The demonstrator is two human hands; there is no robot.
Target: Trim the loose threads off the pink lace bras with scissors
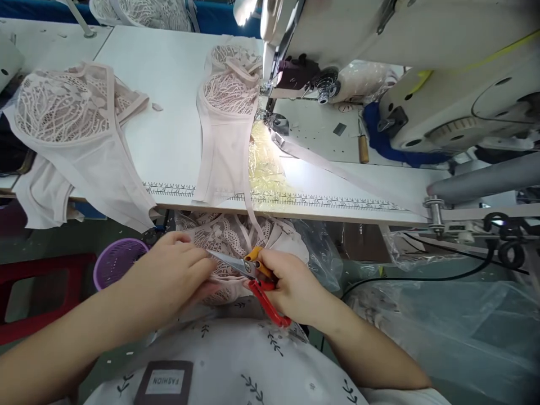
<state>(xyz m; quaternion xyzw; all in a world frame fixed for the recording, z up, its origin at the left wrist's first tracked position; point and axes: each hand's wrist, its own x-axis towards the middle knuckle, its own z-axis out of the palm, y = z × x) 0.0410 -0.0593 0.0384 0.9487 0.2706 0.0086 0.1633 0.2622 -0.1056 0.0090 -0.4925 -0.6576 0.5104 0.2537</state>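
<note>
My right hand (291,287) is closed around scissors (253,269) with one red and one orange-yellow handle. Their blades point left, toward my other hand. My left hand (172,270) is closed on a pale pink lace bra (230,239) that lies in my lap below the table edge; its fingertips are partly hidden. From under the sewing machine's presser foot (276,124), another pale pink bra (228,135) spreads over the tabletop. A narrow strap end from it hangs over the edge near the scissors.
A further bra (71,124) lies at the table's left, partly overhanging. A printed ruler (329,201) runs along the front edge. The sewing machine (371,45) fills the upper right. Below are a purple basket (120,256), a red stool (46,278) and clear plastic bags (455,332).
</note>
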